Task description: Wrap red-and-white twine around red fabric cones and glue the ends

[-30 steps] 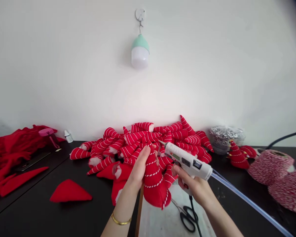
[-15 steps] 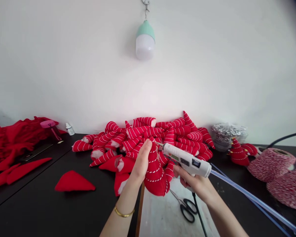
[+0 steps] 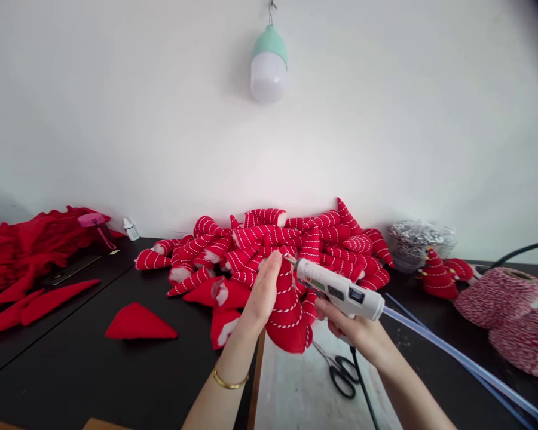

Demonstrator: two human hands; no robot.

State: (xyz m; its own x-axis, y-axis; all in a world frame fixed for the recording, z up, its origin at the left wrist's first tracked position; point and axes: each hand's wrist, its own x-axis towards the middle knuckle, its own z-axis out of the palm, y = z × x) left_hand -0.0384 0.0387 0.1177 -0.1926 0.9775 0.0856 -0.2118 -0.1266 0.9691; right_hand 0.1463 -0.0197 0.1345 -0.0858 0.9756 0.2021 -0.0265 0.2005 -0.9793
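My left hand (image 3: 262, 292) grips a stuffed red felt cone (image 3: 287, 313) wrapped with white-stitched stripes, its fingers along the cone's side. My right hand (image 3: 350, 330) is closed around the grip of a white hot glue gun (image 3: 341, 289). The gun's nozzle points at the cone's upper part, very close to its tip. Whether it touches is hidden. A long translucent glue stick (image 3: 452, 359) runs from the back of the gun toward the lower right, and a black cord (image 3: 363, 382) hangs below it.
A heap of striped red cones (image 3: 269, 251) lies on the black table (image 3: 72, 358). Black-handled scissors (image 3: 341, 371) lie on a pale board below my hands. Red-and-white twine spools (image 3: 500, 297) and a bowl of silver pieces (image 3: 421, 245) stand right; red felt (image 3: 27, 251) lies left.
The whole scene has shifted slightly upward in view as my head tilted. My left hand's fingers now lie straighter against the cone, and the cone stands a little more upright.
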